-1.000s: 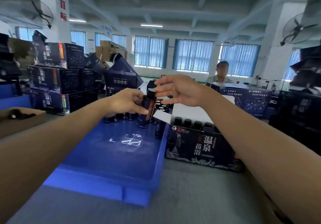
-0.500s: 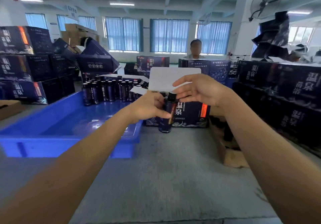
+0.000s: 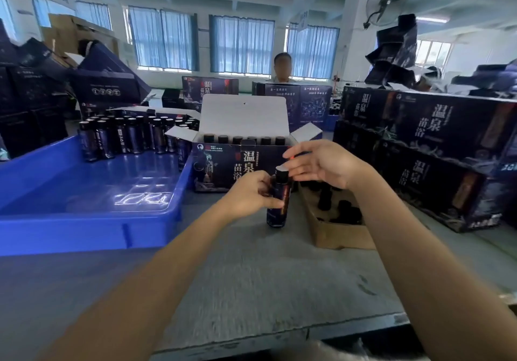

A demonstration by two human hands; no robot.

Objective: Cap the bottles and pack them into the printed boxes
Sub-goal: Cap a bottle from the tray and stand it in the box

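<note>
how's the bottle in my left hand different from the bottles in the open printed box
The held bottle is in front of the open printed box, gripped by the left hand; the boxed bottles stand inside it. The held bottle shows most of its body; the boxed bottles only their tops. The right hand is at the held bottle's cap; the boxed bottles are untouched. All have dark caps.

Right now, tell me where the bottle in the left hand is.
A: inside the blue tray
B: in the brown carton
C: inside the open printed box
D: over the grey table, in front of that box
D: the left hand grips the bottle over the grey table, in front of the open printed box.
</note>
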